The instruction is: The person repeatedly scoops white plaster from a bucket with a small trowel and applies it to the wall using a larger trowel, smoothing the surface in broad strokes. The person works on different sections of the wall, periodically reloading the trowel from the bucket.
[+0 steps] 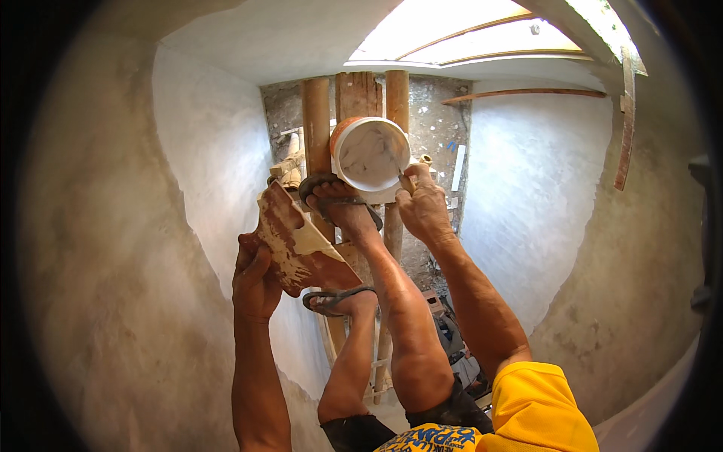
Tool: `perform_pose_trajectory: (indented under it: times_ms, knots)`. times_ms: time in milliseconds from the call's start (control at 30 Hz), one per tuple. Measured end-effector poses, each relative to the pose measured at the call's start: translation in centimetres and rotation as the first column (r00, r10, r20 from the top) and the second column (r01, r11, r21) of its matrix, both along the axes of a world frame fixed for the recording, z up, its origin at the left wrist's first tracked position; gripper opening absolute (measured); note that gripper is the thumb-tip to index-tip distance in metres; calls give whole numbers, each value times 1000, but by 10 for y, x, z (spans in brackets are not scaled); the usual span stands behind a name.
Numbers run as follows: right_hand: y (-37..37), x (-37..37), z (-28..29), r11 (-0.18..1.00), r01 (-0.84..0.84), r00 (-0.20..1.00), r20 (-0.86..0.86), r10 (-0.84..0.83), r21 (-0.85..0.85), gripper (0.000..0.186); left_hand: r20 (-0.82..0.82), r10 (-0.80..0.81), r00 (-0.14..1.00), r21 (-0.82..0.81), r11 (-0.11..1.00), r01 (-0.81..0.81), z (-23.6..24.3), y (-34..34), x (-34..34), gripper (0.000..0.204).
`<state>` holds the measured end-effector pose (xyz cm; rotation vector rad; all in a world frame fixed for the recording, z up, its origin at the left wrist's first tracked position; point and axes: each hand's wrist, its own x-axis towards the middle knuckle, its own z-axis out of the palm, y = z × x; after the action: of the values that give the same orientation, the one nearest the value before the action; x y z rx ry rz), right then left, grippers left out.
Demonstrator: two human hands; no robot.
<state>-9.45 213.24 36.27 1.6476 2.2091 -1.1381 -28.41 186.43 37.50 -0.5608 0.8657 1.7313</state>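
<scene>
My left hand (256, 285) grips the edge of a brown board (325, 265) smeared with pale plaster, which is tilted beside my left leg. Ahead, a white bucket with an orange outside (340, 133) holds whitish plaster (369, 154). My right hand (426, 211) is at the bucket's near right rim, its fingers closed around the short handle of a tool (407, 183). The tool's working end dips toward the plaster and is mostly hidden, so its exact kind does not show.
I stand in sandals (339, 297) on a raised scaffold of round wooden poles (317, 113) and planks (358, 94). Far below lies a littered floor (437, 113). Partly whitened walls rise on the left (203, 151) and right (535, 173). A bright opening (459, 34) is ahead.
</scene>
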Motion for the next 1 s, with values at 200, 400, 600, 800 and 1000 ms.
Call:
perform_pose_trajectory:
  times_ms: [200, 400, 600, 800, 1000]
  knots:
    - [0, -22, -17, 934, -307, 952, 71, 299, 183, 32, -78, 20, 997, 19, 1000, -18, 3, -17, -4, 28]
    - [-13, -37, -22, 919, -386, 920, 104, 377, 81, 39, -92, 113, 989, -17, 993, -115, -4, -27, 3, 28]
    - [-76, -23, 55, 983, -181, 935, -312, 166, -20, 37, 60, 335, 940, 252, 906, -339, 5, -31, 1, 25]
    - [-139, -59, 106, 624, -79, 841, -389, -377, -777, 56, 36, 537, 843, 232, 816, -530, 46, -2, -2, 30]
    - [-171, -122, 148, 597, -89, 601, -521, -606, -797, 23, -126, 501, 856, 286, 845, -452, 112, -11, -17, 20]
